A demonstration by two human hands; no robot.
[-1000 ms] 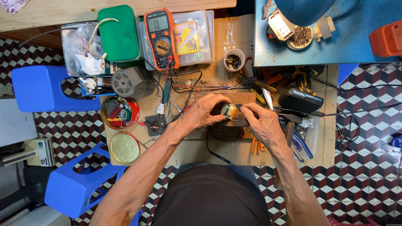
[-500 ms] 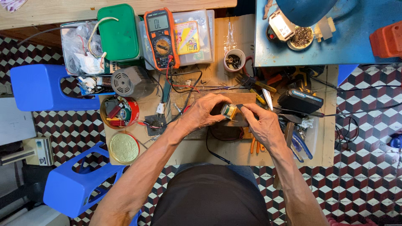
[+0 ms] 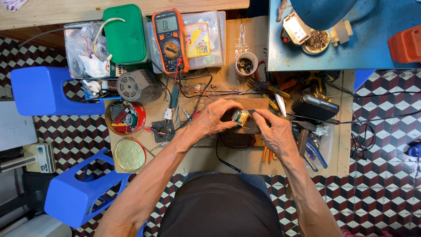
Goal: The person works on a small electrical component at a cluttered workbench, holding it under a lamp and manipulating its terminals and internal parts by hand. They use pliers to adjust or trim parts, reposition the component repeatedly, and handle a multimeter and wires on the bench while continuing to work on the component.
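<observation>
Both forearms reach from the 6 o'clock edge toward the middle of the cluttered wooden table, converging in a narrow V. The left hand comes in from 7 o'clock, wrist slightly bent, its fingers arched over and closed on the left side of a small yellow and silver block-shaped component. The right hand comes in from 5 o'clock, knuckles upward, its fingers pinching the right side of the same component, where a dark part shows. The component sits between the two hands at the table's centre, over a brown board; whether it rests on the board or is held just above it cannot be told.

At 11 o'clock from the hands lies an orange and grey digital multimeter, its red and black leads trailing toward the hands. At 3 o'clock, near the right hand, lies a black and teal rectangular battery pack. At 9 o'clock stands a red round tin holding small parts, with a round gold lid below it at 8 o'clock.
</observation>
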